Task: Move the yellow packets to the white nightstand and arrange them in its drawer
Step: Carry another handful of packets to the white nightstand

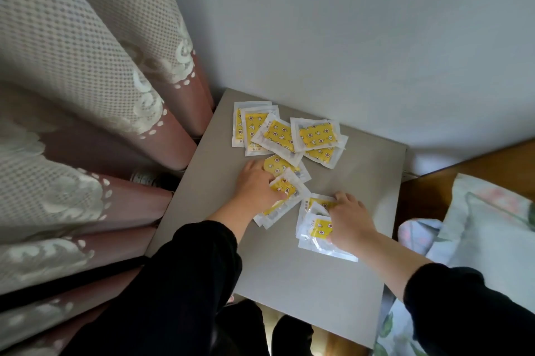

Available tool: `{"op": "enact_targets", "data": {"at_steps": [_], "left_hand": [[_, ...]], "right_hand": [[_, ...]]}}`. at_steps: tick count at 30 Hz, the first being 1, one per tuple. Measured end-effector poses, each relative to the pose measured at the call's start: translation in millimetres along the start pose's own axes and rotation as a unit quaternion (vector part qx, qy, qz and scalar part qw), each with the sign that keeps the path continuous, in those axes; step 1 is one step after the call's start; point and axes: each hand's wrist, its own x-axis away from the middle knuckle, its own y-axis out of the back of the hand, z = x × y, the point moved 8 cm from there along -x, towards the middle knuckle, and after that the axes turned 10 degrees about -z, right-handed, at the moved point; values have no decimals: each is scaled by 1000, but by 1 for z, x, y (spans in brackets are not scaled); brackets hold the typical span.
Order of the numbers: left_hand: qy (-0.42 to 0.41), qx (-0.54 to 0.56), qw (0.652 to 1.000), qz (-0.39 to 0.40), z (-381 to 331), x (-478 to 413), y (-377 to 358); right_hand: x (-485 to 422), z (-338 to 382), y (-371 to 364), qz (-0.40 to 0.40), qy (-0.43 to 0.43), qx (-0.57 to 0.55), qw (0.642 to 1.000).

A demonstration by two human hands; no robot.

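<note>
Overlapping loosely, yellow star-printed packets (317, 135), white-bordered.

Packets (317, 135): thin plastic film, glossy, crinkled at the sealed edges, catching light. Table (289, 283): smooth, matt, pale grey-white top, no grain showing. Curtain (72, 66): openwork mesh cloth with raised white embroidery, over plain dusty-pink fabric. Wall (347, 22): flat, matt paint. My sleeves (185, 283): black cloth, dull and soft-looking. Board (477, 164) at right: brown wood, slight sheen. Pillow (492, 228): printed cloth, matt.
</note>
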Motion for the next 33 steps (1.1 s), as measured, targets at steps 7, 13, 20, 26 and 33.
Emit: {"op": "enact_targets", "data": {"at_steps": [7,13,20,26,33], "left_hand": [[33,1,999,-17,-4,-5,-9],[63,12,997,-37,-1,5,-5],[140,143,979,-35,14,32,-4],[179,213,960,-15,22,60,-19],[243,329,913,13,29,82,-33]], "right_hand": [[0,-1,2,-35,-2,-33,999],[-3,-8,4,-46,-74,-61,994],[-6,-10,5,-40,-81,-39,995],[2,-10,-1,4,-91,-152,984],[27,-34,-25,50,-208,-304,928]]}}
